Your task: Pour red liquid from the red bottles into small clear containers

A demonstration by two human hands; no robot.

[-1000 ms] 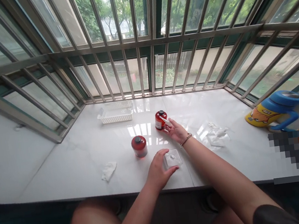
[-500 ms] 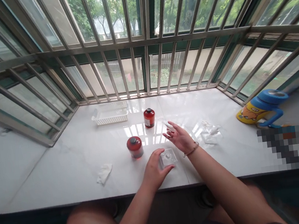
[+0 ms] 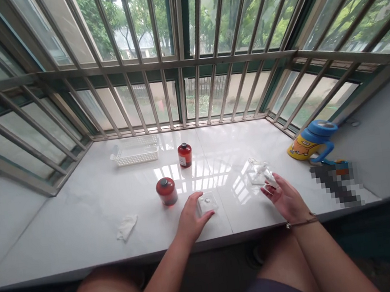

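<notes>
My left hand (image 3: 191, 218) curls round a clear square container (image 3: 208, 203) on the white counter, thumb on its near side and fingers on its far side. A small round raised part shows on the container's top. To the right, my right hand (image 3: 283, 196) pinches a small clear, whitish thing (image 3: 272, 182) whose kind I cannot make out. Just beyond those fingertips lies crumpled clear plastic packaging (image 3: 258, 174). Two red bottles with dark caps stand upright: the nearer red bottle (image 3: 167, 193) left of my left hand, the labelled red bottle (image 3: 185, 155) farther back.
A white perforated basket (image 3: 136, 153) sits at the back left. A crumpled white tissue (image 3: 127, 227) lies at front left. At the right, a yellow and blue flask (image 3: 310, 141) leans near the wall, with a blurred-out dark object (image 3: 337, 185) before it. Metal bars line the window.
My right hand has moved right, from above the counter's middle to beside the plastic packaging. My left hand stays round the clear container. The whole view has shifted a little.
</notes>
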